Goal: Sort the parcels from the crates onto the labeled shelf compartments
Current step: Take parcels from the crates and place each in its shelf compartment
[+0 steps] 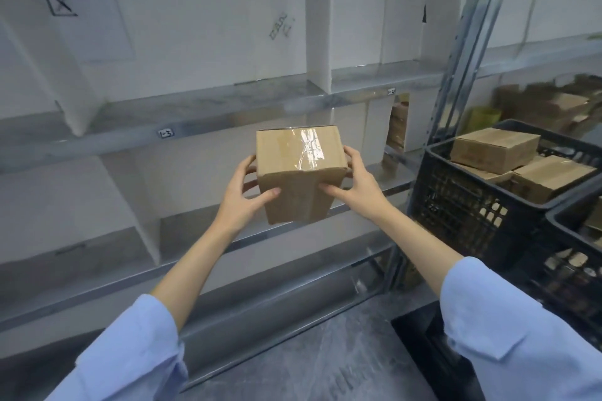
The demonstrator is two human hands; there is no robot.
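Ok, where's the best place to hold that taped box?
By its two flat side walls, one hand from each side, as the left hand and right hand do now. The taped box looks too wide for one hand, and its sides are flat.

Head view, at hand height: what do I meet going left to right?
In order: left hand → taped parcel, held between both hands → right hand → black crate with more parcels inside.
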